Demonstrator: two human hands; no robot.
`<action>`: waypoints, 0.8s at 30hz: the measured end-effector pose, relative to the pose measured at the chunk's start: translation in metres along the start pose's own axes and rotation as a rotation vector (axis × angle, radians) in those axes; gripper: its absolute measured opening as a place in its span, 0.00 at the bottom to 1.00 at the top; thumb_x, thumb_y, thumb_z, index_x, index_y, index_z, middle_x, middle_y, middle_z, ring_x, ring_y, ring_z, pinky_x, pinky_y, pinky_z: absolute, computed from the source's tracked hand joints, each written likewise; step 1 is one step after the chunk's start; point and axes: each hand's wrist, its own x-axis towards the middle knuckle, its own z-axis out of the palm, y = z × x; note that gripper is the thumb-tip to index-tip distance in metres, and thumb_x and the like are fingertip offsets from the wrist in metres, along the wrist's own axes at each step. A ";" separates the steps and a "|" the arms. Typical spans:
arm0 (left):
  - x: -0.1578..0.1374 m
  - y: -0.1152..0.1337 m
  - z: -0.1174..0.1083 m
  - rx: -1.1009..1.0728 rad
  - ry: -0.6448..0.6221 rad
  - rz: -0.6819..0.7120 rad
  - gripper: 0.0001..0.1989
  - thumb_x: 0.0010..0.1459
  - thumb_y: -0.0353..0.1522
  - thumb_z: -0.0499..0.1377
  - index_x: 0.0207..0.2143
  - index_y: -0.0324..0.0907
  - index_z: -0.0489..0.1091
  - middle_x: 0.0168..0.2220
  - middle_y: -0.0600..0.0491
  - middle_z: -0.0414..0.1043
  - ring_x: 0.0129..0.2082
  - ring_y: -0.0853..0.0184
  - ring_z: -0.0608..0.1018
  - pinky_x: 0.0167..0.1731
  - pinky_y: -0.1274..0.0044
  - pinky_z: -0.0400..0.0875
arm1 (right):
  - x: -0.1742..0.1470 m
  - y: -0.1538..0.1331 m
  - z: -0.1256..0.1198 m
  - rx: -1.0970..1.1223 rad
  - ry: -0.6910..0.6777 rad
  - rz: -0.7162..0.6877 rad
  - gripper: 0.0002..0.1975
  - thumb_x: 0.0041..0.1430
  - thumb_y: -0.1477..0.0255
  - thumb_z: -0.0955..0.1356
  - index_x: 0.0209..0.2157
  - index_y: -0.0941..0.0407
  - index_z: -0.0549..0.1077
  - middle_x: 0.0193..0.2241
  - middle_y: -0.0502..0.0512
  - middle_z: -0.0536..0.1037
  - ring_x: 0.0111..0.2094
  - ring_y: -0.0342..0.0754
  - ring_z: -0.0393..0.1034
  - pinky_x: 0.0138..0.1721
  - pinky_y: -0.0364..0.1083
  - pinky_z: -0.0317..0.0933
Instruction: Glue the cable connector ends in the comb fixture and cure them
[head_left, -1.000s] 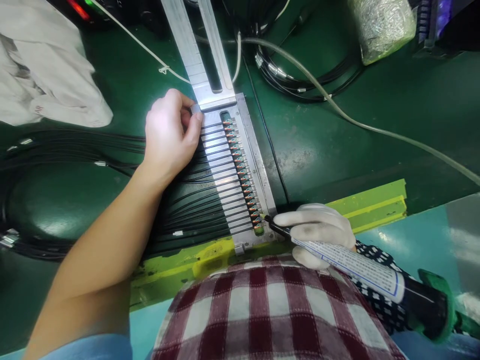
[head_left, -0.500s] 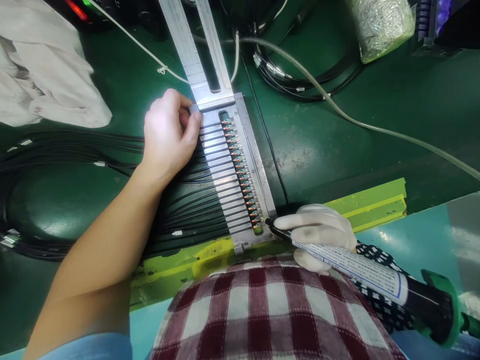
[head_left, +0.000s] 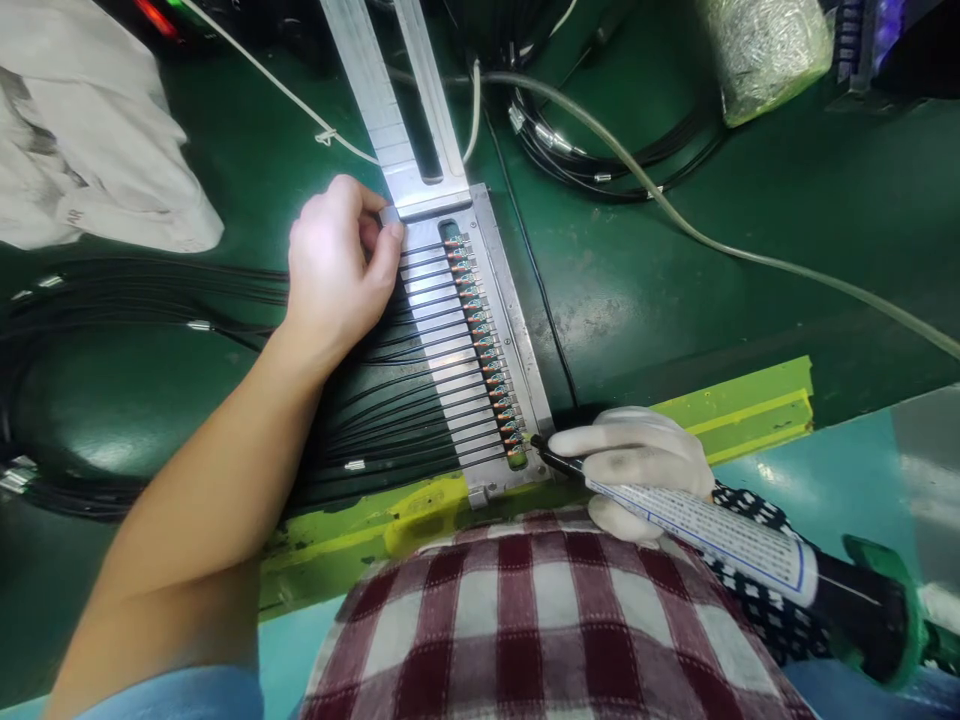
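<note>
My bare left hand (head_left: 341,260) pinches the upper left corner of a metal fixture (head_left: 506,290) between thumb and fingers. Side by side across the fixture lie several black cables (head_left: 390,405), their ends meeting a row of small green boards (head_left: 485,342) with copper-coloured wire ends in a slot. In my right hand (head_left: 649,455), which wears a white glove, is a labelled dispensing syringe (head_left: 712,535) with a black tip. That tip points at the lowest boards in the row; whether it touches them I cannot tell.
A slotted metal arm (head_left: 367,95) extends from the fixture's far end. White cloth (head_left: 112,150) lies at the upper left. Coiled black cables (head_left: 570,165) and a pale hose (head_left: 720,243) cross the green table. A plastic-wrapped bundle (head_left: 772,55) stands at the back right.
</note>
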 end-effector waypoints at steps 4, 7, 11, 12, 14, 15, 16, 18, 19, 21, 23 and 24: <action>0.000 0.000 0.000 -0.012 -0.024 -0.037 0.07 0.58 0.29 0.58 0.40 0.40 0.67 0.29 0.56 0.62 0.35 0.65 0.72 0.46 0.66 0.69 | 0.001 0.000 0.001 0.000 0.013 0.012 0.03 0.55 0.74 0.68 0.33 0.53 0.70 0.37 0.53 0.84 0.28 0.44 0.78 0.28 0.44 0.71; 0.001 0.000 0.000 -0.011 -0.020 -0.032 0.06 0.58 0.28 0.58 0.40 0.40 0.66 0.29 0.56 0.61 0.35 0.66 0.72 0.46 0.65 0.69 | 0.002 -0.001 0.002 -0.001 0.029 0.029 0.03 0.55 0.75 0.68 0.32 0.54 0.70 0.37 0.53 0.84 0.29 0.44 0.79 0.29 0.43 0.72; 0.001 0.001 0.000 0.003 0.001 -0.003 0.05 0.58 0.29 0.57 0.39 0.41 0.66 0.28 0.56 0.63 0.32 0.66 0.71 0.42 0.67 0.70 | 0.000 -0.002 0.002 0.013 0.041 0.043 0.05 0.55 0.76 0.69 0.35 0.54 0.71 0.38 0.53 0.84 0.32 0.45 0.80 0.30 0.44 0.72; 0.001 0.001 0.000 0.008 0.001 -0.002 0.05 0.58 0.30 0.57 0.39 0.41 0.66 0.29 0.56 0.63 0.32 0.66 0.71 0.41 0.67 0.70 | -0.001 -0.002 0.003 0.015 0.046 0.046 0.06 0.55 0.76 0.70 0.36 0.54 0.71 0.38 0.54 0.84 0.32 0.45 0.80 0.31 0.44 0.73; 0.001 0.001 0.000 0.019 -0.009 -0.009 0.06 0.58 0.30 0.57 0.39 0.41 0.66 0.29 0.56 0.62 0.33 0.65 0.71 0.42 0.67 0.70 | -0.002 -0.001 0.002 0.013 0.049 0.049 0.08 0.55 0.76 0.70 0.38 0.54 0.72 0.39 0.54 0.84 0.34 0.46 0.80 0.31 0.45 0.73; 0.001 0.001 0.001 0.024 -0.014 -0.013 0.06 0.58 0.30 0.57 0.39 0.40 0.65 0.29 0.56 0.62 0.34 0.65 0.72 0.43 0.66 0.70 | -0.002 0.000 0.002 0.011 0.045 0.042 0.08 0.55 0.76 0.70 0.38 0.54 0.72 0.39 0.55 0.84 0.34 0.46 0.80 0.31 0.45 0.73; 0.001 0.000 0.001 0.028 -0.018 -0.016 0.06 0.58 0.30 0.57 0.39 0.40 0.65 0.29 0.56 0.62 0.34 0.65 0.72 0.44 0.66 0.71 | -0.003 0.001 0.001 0.012 0.042 0.028 0.09 0.55 0.76 0.70 0.39 0.54 0.72 0.39 0.55 0.84 0.34 0.46 0.80 0.31 0.44 0.73; 0.001 0.000 0.001 0.030 -0.015 -0.015 0.05 0.58 0.30 0.57 0.39 0.40 0.65 0.29 0.56 0.62 0.34 0.65 0.72 0.44 0.66 0.71 | -0.005 0.002 0.000 0.017 0.044 -0.012 0.09 0.55 0.76 0.69 0.39 0.53 0.71 0.39 0.55 0.84 0.32 0.46 0.80 0.30 0.44 0.73; 0.001 -0.001 0.001 0.028 -0.010 -0.011 0.06 0.58 0.30 0.57 0.39 0.40 0.65 0.28 0.56 0.61 0.33 0.66 0.72 0.43 0.67 0.71 | -0.006 0.002 0.000 0.020 0.048 -0.028 0.09 0.56 0.75 0.69 0.39 0.53 0.71 0.40 0.55 0.84 0.31 0.46 0.79 0.29 0.44 0.73; 0.001 -0.002 0.002 0.025 -0.001 0.000 0.06 0.58 0.30 0.57 0.38 0.40 0.65 0.28 0.57 0.61 0.33 0.67 0.72 0.43 0.67 0.71 | -0.009 0.000 -0.001 0.023 0.051 -0.030 0.07 0.58 0.72 0.69 0.39 0.51 0.70 0.41 0.54 0.84 0.30 0.46 0.79 0.29 0.45 0.73; 0.001 -0.003 0.003 0.025 0.004 0.009 0.06 0.57 0.30 0.57 0.39 0.40 0.65 0.28 0.57 0.61 0.32 0.67 0.72 0.43 0.67 0.71 | -0.013 -0.003 -0.001 0.016 0.029 -0.001 0.06 0.58 0.71 0.69 0.39 0.51 0.71 0.41 0.54 0.83 0.29 0.46 0.79 0.29 0.45 0.73; 0.001 -0.004 0.003 0.026 0.004 0.013 0.06 0.57 0.30 0.57 0.39 0.40 0.65 0.28 0.57 0.61 0.32 0.67 0.72 0.43 0.67 0.71 | -0.014 -0.004 -0.001 0.011 0.027 0.012 0.06 0.58 0.71 0.69 0.38 0.51 0.71 0.41 0.54 0.84 0.29 0.46 0.78 0.29 0.46 0.73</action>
